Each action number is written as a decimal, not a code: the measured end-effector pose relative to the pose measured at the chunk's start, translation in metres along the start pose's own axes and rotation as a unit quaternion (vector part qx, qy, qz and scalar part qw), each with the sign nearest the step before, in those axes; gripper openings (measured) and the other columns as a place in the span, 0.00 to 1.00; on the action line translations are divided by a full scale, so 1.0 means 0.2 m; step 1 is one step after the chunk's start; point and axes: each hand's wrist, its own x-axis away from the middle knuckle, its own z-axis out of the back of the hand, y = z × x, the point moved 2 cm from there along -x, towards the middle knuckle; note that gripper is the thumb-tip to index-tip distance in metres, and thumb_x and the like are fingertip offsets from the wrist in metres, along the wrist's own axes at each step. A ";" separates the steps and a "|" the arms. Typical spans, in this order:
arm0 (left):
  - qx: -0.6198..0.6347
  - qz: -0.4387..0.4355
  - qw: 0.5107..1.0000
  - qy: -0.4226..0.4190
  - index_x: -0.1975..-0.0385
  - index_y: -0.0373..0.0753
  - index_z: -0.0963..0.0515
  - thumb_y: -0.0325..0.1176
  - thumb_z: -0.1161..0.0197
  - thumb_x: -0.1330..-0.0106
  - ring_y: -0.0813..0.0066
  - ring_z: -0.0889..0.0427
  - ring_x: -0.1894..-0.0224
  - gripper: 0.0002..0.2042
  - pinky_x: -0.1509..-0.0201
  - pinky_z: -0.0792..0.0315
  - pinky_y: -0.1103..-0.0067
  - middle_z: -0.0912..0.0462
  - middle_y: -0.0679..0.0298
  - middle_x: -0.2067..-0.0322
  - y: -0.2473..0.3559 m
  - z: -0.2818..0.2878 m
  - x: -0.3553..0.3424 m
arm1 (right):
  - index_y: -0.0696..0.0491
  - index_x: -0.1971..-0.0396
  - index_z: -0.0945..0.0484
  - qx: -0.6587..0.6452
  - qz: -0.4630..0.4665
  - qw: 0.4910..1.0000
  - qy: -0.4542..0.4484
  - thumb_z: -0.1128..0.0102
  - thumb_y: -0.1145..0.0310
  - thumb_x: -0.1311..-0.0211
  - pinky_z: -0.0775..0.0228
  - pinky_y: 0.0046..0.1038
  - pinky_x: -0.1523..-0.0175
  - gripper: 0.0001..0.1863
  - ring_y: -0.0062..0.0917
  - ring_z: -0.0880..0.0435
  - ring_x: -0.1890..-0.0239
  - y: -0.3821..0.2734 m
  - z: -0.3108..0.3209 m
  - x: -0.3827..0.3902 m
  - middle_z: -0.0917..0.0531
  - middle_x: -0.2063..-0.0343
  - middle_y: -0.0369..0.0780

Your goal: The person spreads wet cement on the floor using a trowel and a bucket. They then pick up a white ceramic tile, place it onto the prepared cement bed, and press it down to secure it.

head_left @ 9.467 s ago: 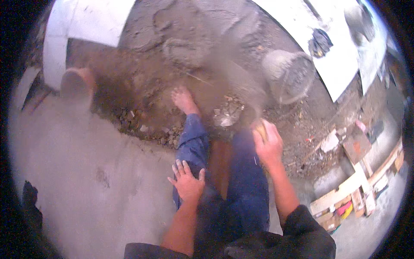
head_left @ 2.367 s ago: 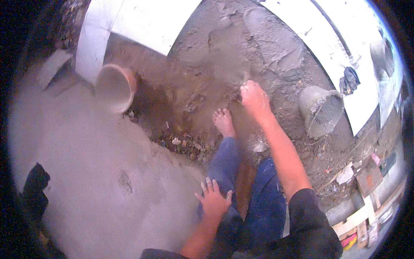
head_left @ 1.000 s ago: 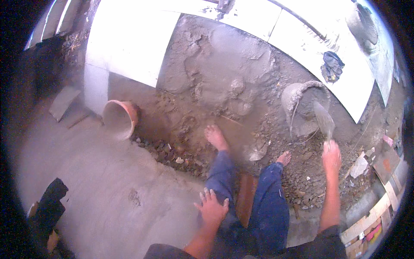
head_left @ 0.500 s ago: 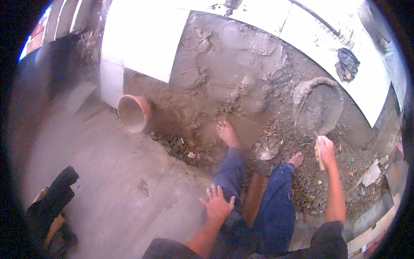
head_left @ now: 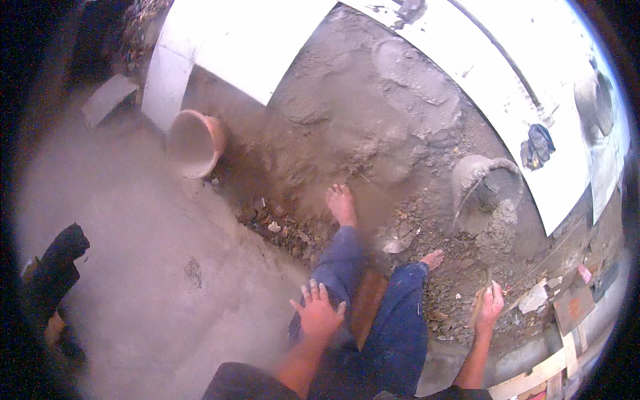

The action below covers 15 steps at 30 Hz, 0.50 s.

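Observation:
My left hand lies spread over my left knee, fingers apart, holding nothing. In my right hand, low on the right, is the wooden handle of what looks like a trowel; its blade is hard to make out. Beyond that hand a mortar-crusted bucket lies tipped in the dirt, its mouth partly toward me. Grey wet mortar sits at its lower edge. Farther off, a spread mortar bed stretches between pale tiles.
An orange-rimmed bucket lies on its side at left, by the smooth cement floor. White tiles border the mortar bed. Dark gloves rest on the right-hand tiles. A string, rubble and wood scraps are at right.
My right hand has drawn back from the bucket toward me with the trowel. The view has shifted and turned. My left hand stays on the knee.

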 end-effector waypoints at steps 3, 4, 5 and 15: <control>0.012 -0.014 1.000 -0.005 0.29 0.37 0.42 0.64 0.46 0.38 0.51 0.53 0.24 0.44 0.29 0.58 0.38 0.49 0.53 0.26 -0.02 0.00 -0.02 | 0.56 0.47 0.28 -0.015 0.037 0.998 -0.039 0.49 0.59 0.31 0.32 0.21 0.77 0.20 0.17 0.25 0.78 -0.23 -0.18 -0.01 0.23 0.74 0.36; 0.021 -0.013 1.000 -0.008 0.29 0.37 0.42 0.64 0.46 0.38 0.51 0.53 0.24 0.44 0.30 0.58 0.38 0.49 0.54 0.26 -0.03 0.00 -0.02 | 0.56 0.46 0.28 -0.031 0.048 0.996 -0.062 0.49 0.59 0.32 0.32 0.21 0.76 0.20 0.17 0.25 0.78 -0.33 -0.28 -0.05 0.23 0.73 0.36; 0.032 -0.013 0.999 -0.009 0.30 0.37 0.42 0.65 0.46 0.38 0.50 0.53 0.24 0.44 0.30 0.58 0.38 0.49 0.54 0.26 -0.04 0.00 -0.03 | 0.56 0.46 0.28 -0.047 0.061 0.993 -0.084 0.48 0.59 0.32 0.32 0.21 0.76 0.20 0.17 0.25 0.78 -0.43 -0.38 -0.12 0.23 0.73 0.36; 0.067 -0.035 0.997 -0.011 0.30 0.36 0.41 0.65 0.48 0.37 0.49 0.52 0.25 0.43 0.31 0.57 0.37 0.48 0.53 0.27 -0.13 0.04 -0.05 | 0.58 0.62 0.19 0.470 0.540 0.692 0.092 0.46 0.65 0.35 0.29 0.39 0.45 0.12 0.41 0.22 0.50 -1.12 -1.63 -1.21 0.18 0.56 0.49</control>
